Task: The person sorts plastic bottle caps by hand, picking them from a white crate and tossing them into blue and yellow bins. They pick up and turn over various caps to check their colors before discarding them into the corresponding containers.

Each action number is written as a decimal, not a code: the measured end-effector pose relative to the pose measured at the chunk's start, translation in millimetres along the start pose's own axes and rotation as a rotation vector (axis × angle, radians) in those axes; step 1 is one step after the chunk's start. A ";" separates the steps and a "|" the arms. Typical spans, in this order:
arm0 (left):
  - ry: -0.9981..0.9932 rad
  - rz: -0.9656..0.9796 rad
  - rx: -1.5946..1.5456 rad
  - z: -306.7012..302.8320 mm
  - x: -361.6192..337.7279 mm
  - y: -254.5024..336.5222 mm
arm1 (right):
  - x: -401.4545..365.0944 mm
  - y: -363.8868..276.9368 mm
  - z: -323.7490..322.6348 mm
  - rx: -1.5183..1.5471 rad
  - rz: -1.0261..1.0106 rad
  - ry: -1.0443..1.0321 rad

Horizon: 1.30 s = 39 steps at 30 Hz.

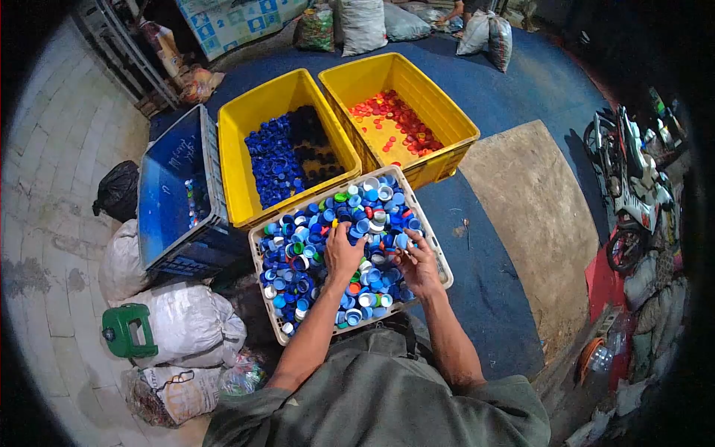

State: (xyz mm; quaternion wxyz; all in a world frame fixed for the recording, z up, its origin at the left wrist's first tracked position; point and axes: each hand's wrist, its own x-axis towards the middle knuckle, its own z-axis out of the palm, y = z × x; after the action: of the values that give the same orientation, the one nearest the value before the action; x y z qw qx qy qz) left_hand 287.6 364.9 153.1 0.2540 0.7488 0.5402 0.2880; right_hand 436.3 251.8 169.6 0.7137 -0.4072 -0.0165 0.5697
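A shallow pale tray full of mixed plastic bottle caps, mostly blue with some white, green and red, lies in front of my body. Over its middle, my left hand reaches down with bent fingers; a yellow bottle cap shows at the fingertips. My right hand is above the tray's right side, with a light blue bottle cap at its thumb and fingers. The palm sides of both hands are hidden.
Beyond the tray stand a yellow bin with blue and dark caps and another yellow bin with red caps. A blue bin is at left. White sacks and a green plastic container lie left; a motorcycle stands right.
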 end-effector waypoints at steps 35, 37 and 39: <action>-0.433 -0.887 -1.444 -28.5 -39.1 11.2 | -18.8 1.3 23.2 -0.631 -0.106 -0.223; -0.504 -0.769 -1.398 -32.6 -38.6 14.4 | -17.5 3.6 19.7 -0.662 -0.150 -0.241; -0.606 -0.678 -1.399 -33.4 -37.1 12.1 | -12.9 8.1 12.0 -0.704 -0.211 -0.268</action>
State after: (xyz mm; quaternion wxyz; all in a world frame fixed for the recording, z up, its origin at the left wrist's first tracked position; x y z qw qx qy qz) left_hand 262.7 328.4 179.2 0.8678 0.2599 0.3409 0.2512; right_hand 419.5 248.0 178.5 0.5764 -0.5454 -0.3457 0.5008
